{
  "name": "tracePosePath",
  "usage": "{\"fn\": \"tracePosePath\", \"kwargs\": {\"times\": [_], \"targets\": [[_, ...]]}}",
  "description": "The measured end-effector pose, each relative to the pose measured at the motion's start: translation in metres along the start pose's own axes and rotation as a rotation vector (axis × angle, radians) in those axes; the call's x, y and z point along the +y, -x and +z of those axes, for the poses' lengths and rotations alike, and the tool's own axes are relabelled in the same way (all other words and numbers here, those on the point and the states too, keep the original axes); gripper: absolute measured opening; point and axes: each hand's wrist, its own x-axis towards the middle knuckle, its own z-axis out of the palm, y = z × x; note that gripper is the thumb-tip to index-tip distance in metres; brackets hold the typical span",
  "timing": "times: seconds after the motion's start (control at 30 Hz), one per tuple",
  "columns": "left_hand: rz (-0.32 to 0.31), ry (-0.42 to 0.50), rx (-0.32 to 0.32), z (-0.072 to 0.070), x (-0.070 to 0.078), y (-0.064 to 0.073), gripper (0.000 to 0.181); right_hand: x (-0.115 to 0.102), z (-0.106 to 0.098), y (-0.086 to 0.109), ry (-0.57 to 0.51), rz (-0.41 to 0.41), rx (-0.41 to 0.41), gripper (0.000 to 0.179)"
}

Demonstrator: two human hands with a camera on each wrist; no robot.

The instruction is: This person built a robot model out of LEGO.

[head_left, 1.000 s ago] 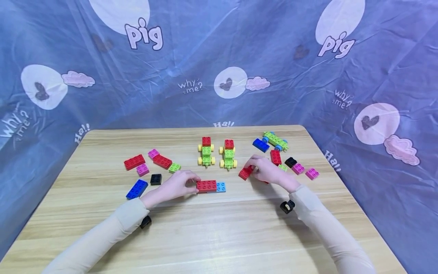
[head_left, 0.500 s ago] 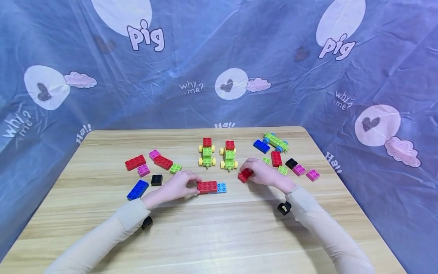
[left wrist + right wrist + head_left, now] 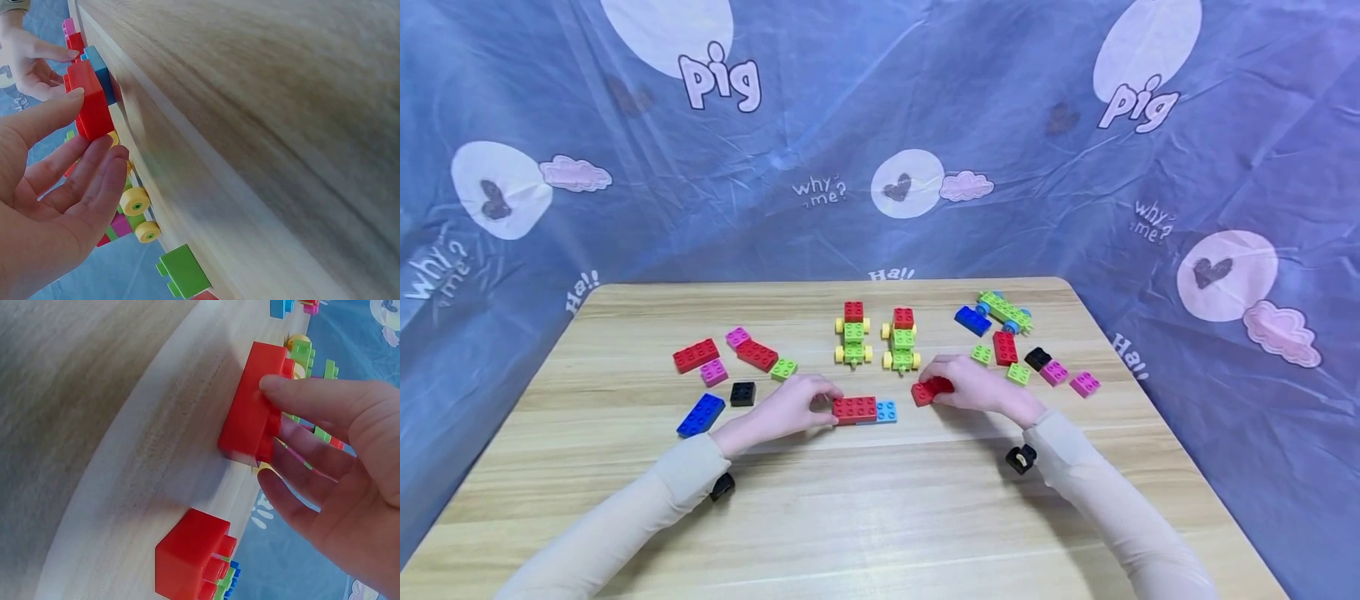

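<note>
My left hand (image 3: 778, 408) pinches the left end of a long red building brick (image 3: 854, 408), its thumb (image 3: 59, 109) on the side. That brick sits on a light blue brick (image 3: 887, 411), whose studs show at the right. My right hand (image 3: 973, 383) pinches another red brick (image 3: 247, 406) between thumb and fingers, close over the table and to the right of the blue one. Fingers hide part of it in the head view.
Two green cars with yellow wheels (image 3: 853, 342) stand behind the hands, each carrying a red brick. Loose red, pink, green, black and blue bricks (image 3: 701, 415) lie at left. More lie at right, beside a green car base with blue wheels (image 3: 1006, 312).
My right hand has moved slightly left and toward me with its red brick, uncovering green bricks behind it. My left hand and its red brick stay in place.
</note>
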Motion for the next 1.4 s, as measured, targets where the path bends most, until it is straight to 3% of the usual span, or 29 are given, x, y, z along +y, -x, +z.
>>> {"fn": "tracePosePath", "kwargs": {"times": [0.63,1.4], "targets": [[-0.004,-0.017,-0.001,0.0,-0.001,-0.002,0.035,-0.026,0.001,-0.011,0.022,-0.142,0.058,0.029],[-0.002,0.003,0.001,0.001,-0.001,-0.002,0.037,-0.039,0.012,-0.021,-0.01,-0.144,0.023,0.031]]}}
